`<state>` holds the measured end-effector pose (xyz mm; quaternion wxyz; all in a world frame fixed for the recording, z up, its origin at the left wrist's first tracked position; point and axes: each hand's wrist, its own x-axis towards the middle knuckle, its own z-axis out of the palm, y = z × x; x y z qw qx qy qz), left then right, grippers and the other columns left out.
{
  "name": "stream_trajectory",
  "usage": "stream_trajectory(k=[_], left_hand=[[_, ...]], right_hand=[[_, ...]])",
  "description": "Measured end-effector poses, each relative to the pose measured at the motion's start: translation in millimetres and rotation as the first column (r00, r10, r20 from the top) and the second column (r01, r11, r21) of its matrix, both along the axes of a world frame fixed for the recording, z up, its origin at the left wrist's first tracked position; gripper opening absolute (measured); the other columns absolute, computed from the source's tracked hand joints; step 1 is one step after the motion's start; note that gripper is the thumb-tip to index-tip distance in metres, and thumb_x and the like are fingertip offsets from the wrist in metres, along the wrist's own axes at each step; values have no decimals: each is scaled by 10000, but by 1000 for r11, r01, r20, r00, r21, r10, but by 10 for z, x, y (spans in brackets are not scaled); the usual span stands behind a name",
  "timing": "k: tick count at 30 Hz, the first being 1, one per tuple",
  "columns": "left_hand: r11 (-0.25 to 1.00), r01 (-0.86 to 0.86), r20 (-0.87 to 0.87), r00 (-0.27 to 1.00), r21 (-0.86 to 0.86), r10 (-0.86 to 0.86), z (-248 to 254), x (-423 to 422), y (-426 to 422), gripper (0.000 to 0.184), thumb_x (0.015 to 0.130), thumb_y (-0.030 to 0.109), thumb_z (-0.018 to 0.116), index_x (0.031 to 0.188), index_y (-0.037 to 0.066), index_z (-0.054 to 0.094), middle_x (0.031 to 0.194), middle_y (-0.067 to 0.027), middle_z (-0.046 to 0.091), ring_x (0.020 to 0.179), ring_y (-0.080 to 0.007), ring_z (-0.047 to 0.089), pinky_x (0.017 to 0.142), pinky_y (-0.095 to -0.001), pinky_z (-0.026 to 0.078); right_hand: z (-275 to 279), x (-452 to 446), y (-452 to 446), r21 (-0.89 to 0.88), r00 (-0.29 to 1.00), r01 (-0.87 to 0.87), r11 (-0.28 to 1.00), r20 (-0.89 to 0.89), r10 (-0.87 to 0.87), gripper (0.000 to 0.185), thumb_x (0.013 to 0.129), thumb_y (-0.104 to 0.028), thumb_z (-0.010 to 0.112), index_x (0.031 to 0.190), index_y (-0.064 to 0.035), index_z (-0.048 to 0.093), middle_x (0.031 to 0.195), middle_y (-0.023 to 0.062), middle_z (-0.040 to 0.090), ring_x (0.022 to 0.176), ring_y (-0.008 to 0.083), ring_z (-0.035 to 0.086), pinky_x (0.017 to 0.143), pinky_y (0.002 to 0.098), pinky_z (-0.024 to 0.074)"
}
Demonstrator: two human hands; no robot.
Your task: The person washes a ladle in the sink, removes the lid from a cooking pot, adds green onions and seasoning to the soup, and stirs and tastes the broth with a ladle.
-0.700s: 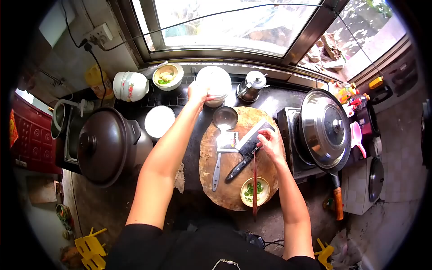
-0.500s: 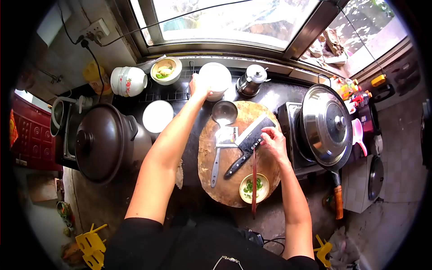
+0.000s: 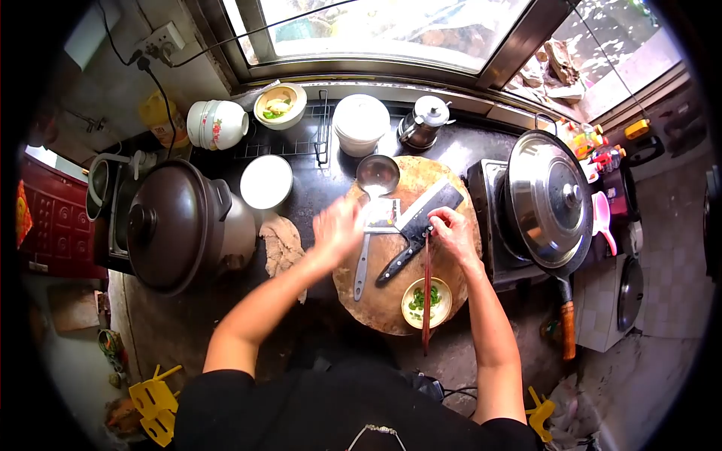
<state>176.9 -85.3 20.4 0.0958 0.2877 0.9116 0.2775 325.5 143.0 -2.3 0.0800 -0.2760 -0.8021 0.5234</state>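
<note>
Nearest in, the chopsticks (image 3: 426,331) stretch over the small bowl (image 3: 444,307) on the chopping board (image 3: 376,316), and the greens (image 3: 418,299) inside look already cut: that part seems done! Just beyond, the right hand (image 3: 451,234) pinches the chopsticks' far ends in its fingertips, right beside the knife (image 3: 423,218), which lies flat. The left hand (image 3: 337,229) is a blur near the ladle (image 3: 362,267); its grip, I can't tell. Farther out stands the white tub (image 3: 361,124). What's left? The view doesn't say.
</note>
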Motion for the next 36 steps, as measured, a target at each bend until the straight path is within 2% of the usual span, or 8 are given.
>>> stream_trajectory(k=[16, 20, 21, 22, 30, 34, 35, 36], left_hand=[[943, -333, 266, 910, 14, 318, -165, 744, -266, 334, 770, 263, 583, 957, -12, 555, 787, -232, 660, 788, -421, 656, 706, -490, 511], [898, -378, 362, 888, 224, 283, -298, 655, -383, 287, 783, 259, 628, 855, -19, 615, 756, -145, 673, 724, -223, 663, 686, -360, 518], [895, -396, 356, 882, 204, 309, -203, 672, -413, 274, 811, 266, 579, 910, 12, 610, 805, -215, 669, 787, -401, 648, 718, -452, 501], [886, -409, 369, 875, 217, 314, -131, 692, -469, 268, 816, 261, 585, 910, 11, 612, 791, -207, 667, 770, -383, 653, 706, -444, 503], [888, -390, 373, 883, 245, 285, 269, 1227, -1452, 188, 819, 169, 653, 916, 14, 608, 719, -142, 655, 671, -267, 664, 641, -369, 508], [924, -334, 484, 850, 187, 209, 369, 1583, -2261, 204, 823, 168, 657, 955, 18, 620, 722, -141, 663, 666, -256, 674, 645, -367, 513], [912, -337, 476, 857, 232, 195, 338, 1678, -2468, 171, 821, 130, 684, 914, 2, 621, 659, -42, 627, 597, -85, 573, 574, -275, 471], [914, -339, 527, 830, 223, 179, 338, 1747, -2694, 187, 823, 138, 685, 931, -3, 626, 663, -48, 632, 601, -89, 578, 574, -276, 473]], right_hand=[[-229, -164, -49, -64, 990, -120, 991, -83, 114, 162, 920, -131, 610, 998, -2, 670, 794, 17, 648, 629, 96, 610, 592, 240, 504], [-92, -134, -106, -85, 991, -96, 992, -107, 86, 167, 908, -130, 619, 997, 1, 672, 794, 33, 659, 636, 104, 620, 601, 249, 510], [-62, -118, -131, -90, 988, -83, 992, -135, 71, 162, 895, -123, 624, 986, 2, 673, 770, 35, 657, 627, 109, 623, 596, 259, 512], [-46, -105, -156, -95, 985, -70, 993, -164, 54, 156, 883, -115, 629, 976, 2, 674, 745, 37, 656, 618, 113, 626, 591, 270, 514], [447, 124, -566, 378, 986, 14, 926, -156, 49, 150, 867, -144, 632, 966, -43, 685, 823, 112, 693, 750, 237, 673, 697, 345, 527], [720, 175, -855, 802, 992, 26, 596, -96, 86, 110, 848, -122, 635, 931, -59, 673, 865, 133, 672, 835, 308, 652, 750, 396, 509], [742, 198, -947, 846, 997, -11, 533, -32, 72, 128, 853, -130, 627, 954, -60, 665, 887, 150, 673, 876, 344, 646, 771, 428, 509], [786, 208, -1090, 883, 997, -31, 468, -4, 73, 140, 854, -135, 630, 966, -56, 659, 901, 155, 674, 871, 336, 649, 769, 427, 509]])
